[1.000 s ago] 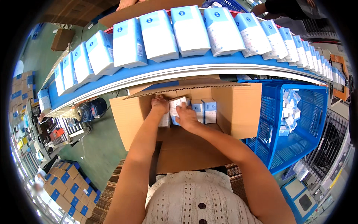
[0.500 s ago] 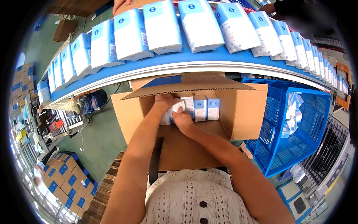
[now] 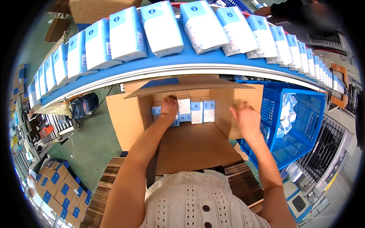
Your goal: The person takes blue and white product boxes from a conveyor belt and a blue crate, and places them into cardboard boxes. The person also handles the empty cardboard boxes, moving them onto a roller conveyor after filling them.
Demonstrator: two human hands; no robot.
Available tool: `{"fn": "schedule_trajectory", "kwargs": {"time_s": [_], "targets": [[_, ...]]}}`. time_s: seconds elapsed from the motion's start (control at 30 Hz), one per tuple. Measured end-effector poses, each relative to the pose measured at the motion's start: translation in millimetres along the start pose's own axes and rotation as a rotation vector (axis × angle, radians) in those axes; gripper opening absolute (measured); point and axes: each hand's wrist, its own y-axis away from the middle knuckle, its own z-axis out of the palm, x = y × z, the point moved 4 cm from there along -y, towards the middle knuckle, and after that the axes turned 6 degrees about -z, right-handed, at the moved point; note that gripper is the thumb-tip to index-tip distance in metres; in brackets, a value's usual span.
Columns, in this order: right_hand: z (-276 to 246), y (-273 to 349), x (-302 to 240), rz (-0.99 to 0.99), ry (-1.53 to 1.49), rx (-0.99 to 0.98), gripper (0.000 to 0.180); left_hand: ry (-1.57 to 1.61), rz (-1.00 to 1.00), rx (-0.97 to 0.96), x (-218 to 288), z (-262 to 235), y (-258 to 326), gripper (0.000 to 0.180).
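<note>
A cardboard box (image 3: 186, 148) lies open toward me, with a row of white-and-blue tissue packs (image 3: 196, 110) standing along its back. My left hand (image 3: 169, 107) reaches in at the left part of the row. Its fingers curl over a tissue pack (image 3: 175, 122), most of which the hand covers. My right hand (image 3: 246, 121) is outside the row, in front of the box's right flap (image 3: 249, 99); its fingers are apart and it holds nothing. Motion blurs that hand slightly.
Beyond the box, a blue conveyor belt (image 3: 159, 62) carries a long line of tissue packs. A blue plastic crate (image 3: 304, 142) with loose packs stands at right. Flattened cardboard (image 3: 100, 190) lies under the box. Stacked cartons (image 3: 62, 190) sit at lower left. Another person's arm (image 3: 262, 11) shows at far right.
My right hand has left the pack and moved right, out to the flap. My left hand has shifted slightly on the row. Packs on the belt have slid left.
</note>
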Motion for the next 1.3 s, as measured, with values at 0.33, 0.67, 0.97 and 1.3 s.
{"fn": "schedule_trajectory", "kwargs": {"time_s": [0.33,0.67,0.97,1.3], "targets": [[97.7,-0.3,35.6,0.202,-0.343,-0.003,0.023,0.592,0.164,-0.289,38.3,-90.7,-45.2,0.057],[101.6,-1.4,39.4,0.051,-0.387,0.065,0.026,0.823,0.434,-0.175,53.6,-174.8,17.7,0.043],[-79.2,-16.8,48.0,-0.265,-0.525,0.620,0.011,0.575,-0.674,0.669,-256.9,-251.2,106.0,0.052],[-139.2,-114.0,-2.8,-0.411,-0.105,0.550,0.011,1.179,-0.229,0.794,-201.0,-260.0,53.2,0.076]]}}
